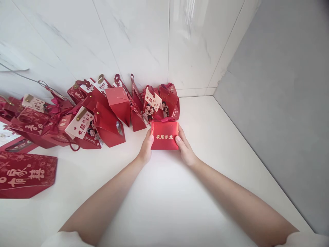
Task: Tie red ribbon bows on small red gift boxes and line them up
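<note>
A small red box [165,140] with gold characters on its front and a dark red ribbon on top is held upright between both hands. My left hand [147,146] grips its left side, thumb on the front edge. On the right side, my right hand [186,147] holds it the same way, thumb at the front. The other fingers are partly hidden beside and behind the box. Just behind it stand a red gift box with a white tag [152,104] and another red box with a printed couple [169,101].
Several red gift boxes [110,132] crowd the left and back of the white table [221,147]. A large red box [27,175] lies at the far left. White marbled tiles [144,41] rise behind, and a grey surface [282,103] bounds the right.
</note>
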Demonstrator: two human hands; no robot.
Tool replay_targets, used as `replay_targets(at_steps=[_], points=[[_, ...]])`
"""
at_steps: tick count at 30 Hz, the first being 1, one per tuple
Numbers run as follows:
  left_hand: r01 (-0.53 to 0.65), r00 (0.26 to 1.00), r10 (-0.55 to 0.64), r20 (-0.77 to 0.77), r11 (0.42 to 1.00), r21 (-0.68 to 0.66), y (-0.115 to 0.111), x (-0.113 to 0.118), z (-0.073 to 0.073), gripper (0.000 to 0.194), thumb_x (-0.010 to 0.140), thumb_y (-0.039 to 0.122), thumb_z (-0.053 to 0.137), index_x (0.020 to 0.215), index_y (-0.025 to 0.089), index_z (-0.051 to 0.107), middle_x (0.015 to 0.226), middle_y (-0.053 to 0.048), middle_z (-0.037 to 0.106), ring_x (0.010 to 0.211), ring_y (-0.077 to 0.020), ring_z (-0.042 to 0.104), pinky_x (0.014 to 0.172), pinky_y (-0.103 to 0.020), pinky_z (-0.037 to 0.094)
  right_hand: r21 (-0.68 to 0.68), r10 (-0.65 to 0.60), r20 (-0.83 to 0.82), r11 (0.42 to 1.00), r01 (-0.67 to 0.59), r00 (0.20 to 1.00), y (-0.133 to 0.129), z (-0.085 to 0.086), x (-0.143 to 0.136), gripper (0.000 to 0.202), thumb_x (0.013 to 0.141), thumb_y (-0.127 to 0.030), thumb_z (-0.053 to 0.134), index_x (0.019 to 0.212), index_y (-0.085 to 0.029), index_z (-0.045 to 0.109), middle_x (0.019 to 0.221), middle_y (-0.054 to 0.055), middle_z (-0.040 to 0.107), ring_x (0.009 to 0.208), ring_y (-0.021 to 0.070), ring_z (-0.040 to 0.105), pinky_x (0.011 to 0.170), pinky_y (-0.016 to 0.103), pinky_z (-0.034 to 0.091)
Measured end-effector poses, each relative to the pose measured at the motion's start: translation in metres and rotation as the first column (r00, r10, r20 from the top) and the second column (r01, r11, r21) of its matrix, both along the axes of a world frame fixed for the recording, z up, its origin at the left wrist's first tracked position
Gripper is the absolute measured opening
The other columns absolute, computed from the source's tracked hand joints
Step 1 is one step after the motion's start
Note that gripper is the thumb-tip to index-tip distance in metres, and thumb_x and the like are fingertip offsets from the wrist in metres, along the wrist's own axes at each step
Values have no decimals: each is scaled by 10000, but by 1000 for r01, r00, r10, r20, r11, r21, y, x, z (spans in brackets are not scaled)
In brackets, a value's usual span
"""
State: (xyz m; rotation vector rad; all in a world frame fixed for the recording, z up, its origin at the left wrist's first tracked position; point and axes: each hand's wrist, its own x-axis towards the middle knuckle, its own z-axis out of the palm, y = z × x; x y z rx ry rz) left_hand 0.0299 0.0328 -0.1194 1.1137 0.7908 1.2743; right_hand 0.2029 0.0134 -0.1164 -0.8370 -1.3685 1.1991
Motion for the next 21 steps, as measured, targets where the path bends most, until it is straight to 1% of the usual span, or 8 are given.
replay_targets(at_steps=[3,6,9,11,13,16,18,21], points=[[18,1000,-17,22,999,-30,0,-2,-1,567,896,564,551,1367,248,562,1402,-48,600,1433,-304,398,1193,-436,327,-28,-19,2,999,19,1000,-1,-3,-1,658,976,-625,354,1553,-333,230,1609,17,318,1477,231,311,1198,473,332],[69,989,-52,137,990,-126,0,-5,2,603,910,606,476,1381,238,550,1371,-56,624,1384,-329,460,1149,-480,379,-56,-57,-21,997,56,998,-3,-7,-2,684,982,-617,354,1569,-328,154,1632,12,272,1504,214,265,1230,467,275],[177,968,-129,215,958,-225,2,-7,3,641,922,644,416,1397,227,530,1342,-85,641,1309,-339,538,1076,-510,452,-38,-51,-44,998,49,998,-4,-8,-3,644,976,-583,430,1532,-292,285,1604,27,341,1484,217,315,1244,438,248],[160,978,-118,170,953,-256,5,-7,2,603,920,619,471,1358,215,561,1309,-100,660,1256,-336,583,1031,-507,491,-51,-2,-57,999,-1,998,-4,-6,-3,592,985,-589,393,1476,-260,399,1537,52,452,1434,240,402,1227,452,286],[66,994,-43,97,967,-245,7,-6,0,518,904,548,571,1303,220,595,1279,-92,677,1221,-327,609,1004,-493,514,-63,17,-60,998,-21,998,-5,-4,-3,585,989,-600,359,1458,-258,429,1512,55,484,1414,255,430,1212,468,311],[-32,996,47,72,981,-191,6,-2,0,481,884,497,633,1296,251,594,1305,-58,663,1258,-302,586,1043,-461,494,-38,-39,-38,999,38,999,-7,-3,-4,612,984,-600,378,1516,-303,322,1554,35,425,1451,248,370,1217,470,299],[19,994,-4,106,989,-145,3,-1,2,557,885,586,585,1342,267,569,1354,-52,633,1326,-298,529,1097,-454,451,-15,-67,-7,998,66,998,-8,-3,-4,633,986,-580,399,1542,-311,261,1556,39,414,1463,245,344,1220,472,292],[183,976,-172,134,980,-75,-2,-3,7,728,825,722,551,1399,275,532,1407,-69,594,1405,-324,438,1150,-476,390,1,-95,23,995,95,995,-9,-3,-3,640,990,-550,418,1553,-304,237,1563,48,395,1461,249,339,1219,475,292]])
